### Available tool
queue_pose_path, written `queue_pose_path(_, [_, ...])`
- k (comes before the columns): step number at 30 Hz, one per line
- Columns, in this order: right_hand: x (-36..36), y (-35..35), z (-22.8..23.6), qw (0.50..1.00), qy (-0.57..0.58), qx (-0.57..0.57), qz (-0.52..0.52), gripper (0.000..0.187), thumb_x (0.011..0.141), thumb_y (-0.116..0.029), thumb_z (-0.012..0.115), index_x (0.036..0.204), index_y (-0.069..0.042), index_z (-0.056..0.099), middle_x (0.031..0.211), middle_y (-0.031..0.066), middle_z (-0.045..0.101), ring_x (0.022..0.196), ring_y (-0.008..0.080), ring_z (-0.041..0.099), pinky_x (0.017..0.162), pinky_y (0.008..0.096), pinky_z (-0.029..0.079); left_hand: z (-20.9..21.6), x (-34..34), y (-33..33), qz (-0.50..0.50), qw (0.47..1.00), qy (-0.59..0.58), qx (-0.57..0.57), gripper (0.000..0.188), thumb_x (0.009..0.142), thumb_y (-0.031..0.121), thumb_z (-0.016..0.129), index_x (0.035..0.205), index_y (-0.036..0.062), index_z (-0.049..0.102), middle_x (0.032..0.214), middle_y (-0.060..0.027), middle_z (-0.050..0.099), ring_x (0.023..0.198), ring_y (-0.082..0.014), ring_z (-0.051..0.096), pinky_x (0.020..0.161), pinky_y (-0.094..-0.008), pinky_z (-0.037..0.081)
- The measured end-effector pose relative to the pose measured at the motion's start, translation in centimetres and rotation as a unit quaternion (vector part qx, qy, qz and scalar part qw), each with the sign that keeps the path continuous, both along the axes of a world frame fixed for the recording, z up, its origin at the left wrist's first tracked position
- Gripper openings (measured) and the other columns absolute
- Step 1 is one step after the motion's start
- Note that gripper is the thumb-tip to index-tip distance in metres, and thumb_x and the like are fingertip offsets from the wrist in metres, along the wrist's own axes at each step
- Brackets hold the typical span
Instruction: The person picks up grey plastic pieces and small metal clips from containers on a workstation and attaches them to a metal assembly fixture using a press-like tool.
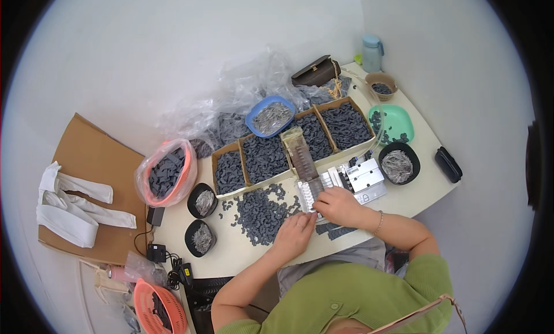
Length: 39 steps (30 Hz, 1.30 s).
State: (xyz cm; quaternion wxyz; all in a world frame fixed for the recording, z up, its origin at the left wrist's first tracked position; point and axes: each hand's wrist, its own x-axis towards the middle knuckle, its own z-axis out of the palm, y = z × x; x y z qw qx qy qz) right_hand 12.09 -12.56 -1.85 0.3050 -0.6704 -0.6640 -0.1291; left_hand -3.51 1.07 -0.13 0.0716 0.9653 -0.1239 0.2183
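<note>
Both forearms come in over the near edge of the table, elbows bent wide, and the hands nearly meet at the metal jig. The left hand slants inward with its knuckles up and its fingers bent, tips close together by the jig's near left corner. The right hand lies lower across the jig's front, wrist level, fingers curled down; a thin bracelet circles that wrist. The fingers hide their own grip, so I cannot tell how far either hand is open or whether it has hold of a piece.

The jig is silvery and blocky, with a smooth, flat plate on its right and a ribbed row on its left. Just left of it spreads a loose heap of small, dark grey, curved pieces, dull-surfaced. Similar pieces fill the cardboard boxes behind. Shiny, slender metal bits lie in the blue bowl and the black bowl.
</note>
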Motion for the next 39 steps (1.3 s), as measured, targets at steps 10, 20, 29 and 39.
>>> queue_pose_path(10, [-1.9,-0.9,2.2,0.989,-0.118,-0.078,0.032,0.025,0.071,-0.025,0.067,0.081,-0.002,0.064,0.090,0.0057,0.056,0.089,0.0218,0.052,0.075,0.0328,0.042,2.8,4.6,9.1,0.140,0.983,-0.081,-0.083,0.021,0.077,0.000,0.064,0.098,0.0008,0.064,0.090,-0.0127,0.058,0.084,-0.0318,0.055,0.073,-0.0397,0.046])
queue_pose_path(20, [9.1,5.5,4.8,0.989,-0.068,-0.077,-0.104,0.006,0.073,-0.013,0.061,0.074,-0.011,0.067,0.078,0.0036,0.062,0.086,0.0217,0.056,0.075,0.0352,0.043,1.8,10.2,14.1,0.217,0.976,0.021,-0.007,0.009,0.072,0.001,0.063,0.081,-0.0005,0.061,0.085,-0.0151,0.055,0.084,-0.0331,0.056,0.074,-0.0425,0.047])
queue_pose_path(29, [11.3,7.8,3.4,0.979,-0.092,-0.101,-0.151,0.008,0.071,-0.015,0.067,0.078,-0.010,0.066,0.081,0.0009,0.061,0.093,0.0214,0.052,0.083,0.0361,0.039,2.9,9.9,13.7,0.210,0.973,-0.007,-0.097,0.013,0.072,-0.003,0.061,0.084,0.0013,0.059,0.086,-0.0159,0.057,0.086,-0.0347,0.056,0.075,-0.0437,0.046])
queue_pose_path(39, [5.2,3.0,4.5,0.988,0.145,-0.060,-0.008,0.011,0.080,-0.011,0.065,0.090,-0.008,0.064,0.087,0.0080,0.062,0.079,0.0295,0.062,0.068,0.0385,0.051,-0.9,3.3,1.5,0.048,0.991,-0.001,-0.127,0.014,0.073,0.002,0.064,0.086,0.0051,0.064,0.087,-0.0079,0.061,0.078,-0.0257,0.061,0.065,-0.0349,0.051])
